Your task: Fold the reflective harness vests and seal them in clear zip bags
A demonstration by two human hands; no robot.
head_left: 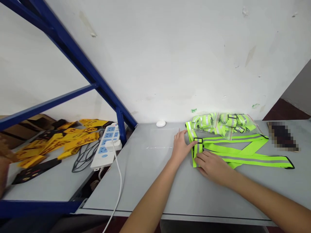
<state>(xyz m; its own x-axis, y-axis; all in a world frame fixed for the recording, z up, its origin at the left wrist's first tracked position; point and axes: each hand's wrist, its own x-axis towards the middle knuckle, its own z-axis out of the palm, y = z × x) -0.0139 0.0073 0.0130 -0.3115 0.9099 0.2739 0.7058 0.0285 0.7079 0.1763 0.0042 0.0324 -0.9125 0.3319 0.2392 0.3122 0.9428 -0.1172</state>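
Observation:
A neon yellow-green reflective strap harness [252, 158] with grey stripes lies flat on the grey table, its long bands reaching to the right. At its left end the webbing is folded, with a black slide buckle [198, 140] on top. My left hand [180, 145] is at the folded left edge, its thumb on the webbing beside the buckle. Just below the buckle, my right hand [215, 166] holds the folded webbing with curled fingers. Its fingertips are partly hidden. Behind the harness sit clear plastic bags [223, 123] containing more rolled reflective straps.
On the left stand a white power strip [105, 149] with a white cable [119, 191] and a blue metal frame [97, 81]. Yellow and black straps [75, 139] lie on the neighbouring table. A white rounded case [160, 123] is by the wall; a dark pixelated object [284, 136] is at right.

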